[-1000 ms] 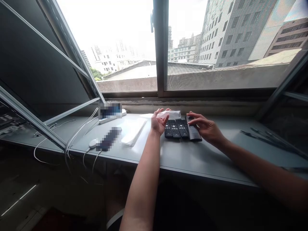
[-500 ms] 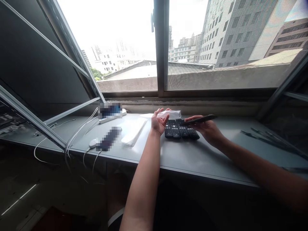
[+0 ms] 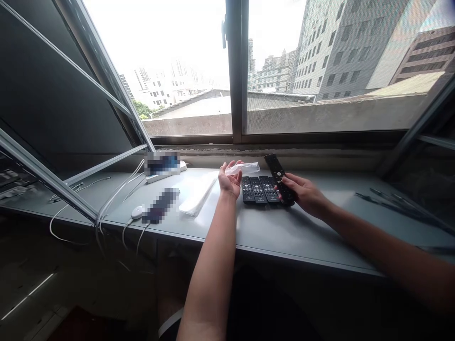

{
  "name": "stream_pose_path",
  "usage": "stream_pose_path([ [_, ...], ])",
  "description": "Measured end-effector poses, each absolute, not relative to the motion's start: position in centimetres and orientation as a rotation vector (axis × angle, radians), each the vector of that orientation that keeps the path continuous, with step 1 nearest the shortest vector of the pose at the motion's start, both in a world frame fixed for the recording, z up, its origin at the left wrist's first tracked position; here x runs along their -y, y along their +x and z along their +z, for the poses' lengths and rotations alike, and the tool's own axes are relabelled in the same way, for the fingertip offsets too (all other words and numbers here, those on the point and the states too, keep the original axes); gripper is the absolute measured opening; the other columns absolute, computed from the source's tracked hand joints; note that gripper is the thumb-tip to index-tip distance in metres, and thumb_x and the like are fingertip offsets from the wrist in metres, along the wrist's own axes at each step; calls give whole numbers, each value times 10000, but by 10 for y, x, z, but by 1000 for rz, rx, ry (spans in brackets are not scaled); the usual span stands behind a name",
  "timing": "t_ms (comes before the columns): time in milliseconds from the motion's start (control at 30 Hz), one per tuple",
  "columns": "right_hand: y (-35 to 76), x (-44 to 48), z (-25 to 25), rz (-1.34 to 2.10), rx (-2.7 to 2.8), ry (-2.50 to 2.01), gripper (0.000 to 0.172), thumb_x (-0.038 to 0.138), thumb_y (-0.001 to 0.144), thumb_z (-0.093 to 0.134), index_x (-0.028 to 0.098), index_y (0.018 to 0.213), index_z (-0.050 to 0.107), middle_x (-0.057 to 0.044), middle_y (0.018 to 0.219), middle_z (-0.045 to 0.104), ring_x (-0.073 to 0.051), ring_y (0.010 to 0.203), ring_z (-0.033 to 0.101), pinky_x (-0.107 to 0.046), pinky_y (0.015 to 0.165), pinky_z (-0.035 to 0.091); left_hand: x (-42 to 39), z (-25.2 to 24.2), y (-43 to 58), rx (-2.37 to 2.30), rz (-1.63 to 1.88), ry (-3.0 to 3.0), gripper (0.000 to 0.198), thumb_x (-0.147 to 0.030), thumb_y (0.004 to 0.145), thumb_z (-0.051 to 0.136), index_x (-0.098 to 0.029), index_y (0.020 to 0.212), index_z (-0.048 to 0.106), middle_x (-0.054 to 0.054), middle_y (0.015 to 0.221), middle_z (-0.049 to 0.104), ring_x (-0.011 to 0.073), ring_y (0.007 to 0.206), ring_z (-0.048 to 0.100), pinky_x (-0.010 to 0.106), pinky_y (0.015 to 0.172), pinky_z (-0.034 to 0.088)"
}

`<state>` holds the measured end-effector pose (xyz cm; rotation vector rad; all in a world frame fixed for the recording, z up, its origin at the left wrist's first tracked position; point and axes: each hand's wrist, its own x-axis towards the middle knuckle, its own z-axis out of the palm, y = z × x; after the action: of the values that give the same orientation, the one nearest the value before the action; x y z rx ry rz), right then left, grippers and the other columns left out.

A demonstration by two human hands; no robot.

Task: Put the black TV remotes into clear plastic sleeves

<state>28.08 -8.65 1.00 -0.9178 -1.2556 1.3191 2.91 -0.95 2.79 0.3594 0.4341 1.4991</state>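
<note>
My right hand (image 3: 304, 193) grips a black remote control (image 3: 277, 176) near its lower end and tilts it up, buttons facing me. Just left of it, a row of three black remotes (image 3: 259, 189) lies face up on the grey ledge (image 3: 270, 227). My left hand (image 3: 229, 179) hovers at the left end of that row, palm up, with its fingers pinching a clear plastic bag (image 3: 245, 167) that stretches to the right above the remotes.
A stack of white sheets (image 3: 199, 195) lies left of my left hand. Further left are a blurred dark object (image 3: 160, 204), a white mouse (image 3: 137, 211), white cables (image 3: 117, 194) and a power strip (image 3: 159, 176). Thin dark rods (image 3: 401, 204) lie at the right. The window frame (image 3: 236, 71) stands behind.
My right hand lifted the rightmost remote off the ledge, turned it over and raised it upright. My left hand with the bag shifted slightly left.
</note>
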Motion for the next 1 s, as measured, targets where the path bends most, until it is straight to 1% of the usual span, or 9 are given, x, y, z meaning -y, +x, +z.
stream_pose_path([
  [67, 281, 88, 10, 1296, 1285, -923, 441, 555, 948, 839, 253, 1268, 799, -32, 909, 786, -159, 619, 637, -264, 497, 498, 9, 28, 28, -445, 1517, 346, 374, -401, 1086, 582, -162, 1348, 698, 157, 1278, 800, 220, 1068, 812, 202, 681, 662],
  [167, 280, 90, 12, 1287, 1320, -940, 480, 559, 956, 822, 262, 1331, 793, -18, 845, 758, -148, 587, 582, -256, 467, 444, 8, 27, 28, -467, 1533, 359, 374, -419, 1087, 576, -158, 1318, 711, 152, 1251, 809, 205, 1010, 814, 207, 684, 658],
  [300, 280, 92, 15, 1275, 1322, -969, 435, 549, 971, 806, 259, 1294, 809, -20, 827, 742, -133, 553, 548, -239, 427, 377, 8, 27, 27, -496, 1567, 368, 339, -424, 1083, 577, -161, 1241, 721, 142, 1244, 814, 177, 948, 807, 195, 681, 642],
  [467, 288, 87, 12, 1406, 1231, -950, 280, 445, 962, 815, 244, 1156, 814, -49, 830, 758, -151, 526, 575, -246, 392, 393, 8, 27, 27, -504, 1593, 372, 301, -366, 1066, 590, -166, 1248, 720, 138, 1284, 807, 166, 924, 804, 198, 680, 634],
  [600, 291, 87, 16, 1542, 1185, -884, 190, 356, 956, 774, 201, 1064, 775, -54, 797, 725, -102, 421, 460, -230, 330, 370, 9, 28, 28, -496, 1562, 405, 324, -370, 1059, 588, -178, 1280, 726, 128, 1309, 803, 168, 925, 803, 193, 654, 625],
  [733, 288, 93, 28, 1756, 1101, -898, 202, 309, 956, 744, 183, 1109, 780, -41, 787, 690, -56, 385, 386, -172, 292, 348, 11, 29, 29, -477, 1533, 437, 319, -377, 1054, 589, -181, 1260, 734, 127, 1308, 801, 184, 953, 804, 200, 642, 627],
  [867, 287, 95, 34, 1866, 982, -893, 200, 273, 970, 715, 196, 1141, 785, -21, 769, 663, -42, 375, 325, -130, 268, 340, 12, 29, 29, -469, 1520, 451, 297, -376, 1049, 587, -178, 1211, 739, 129, 1299, 800, 200, 1026, 800, 197, 648, 629],
  [933, 288, 94, 34, 1889, 961, -891, 189, 268, 972, 719, 198, 1136, 782, -20, 774, 662, -42, 376, 319, -127, 264, 348, 12, 30, 28, -472, 1521, 458, 300, -383, 1046, 591, -180, 1207, 741, 133, 1309, 796, 211, 1064, 795, 198, 648, 627],
  [1000, 288, 94, 33, 1883, 968, -891, 162, 276, 967, 743, 200, 1107, 776, -26, 795, 671, -47, 391, 352, -128, 271, 364, 12, 29, 29, -486, 1523, 489, 314, -396, 1042, 595, -179, 1215, 742, 140, 1321, 792, 224, 1082, 794, 202, 641, 624],
])
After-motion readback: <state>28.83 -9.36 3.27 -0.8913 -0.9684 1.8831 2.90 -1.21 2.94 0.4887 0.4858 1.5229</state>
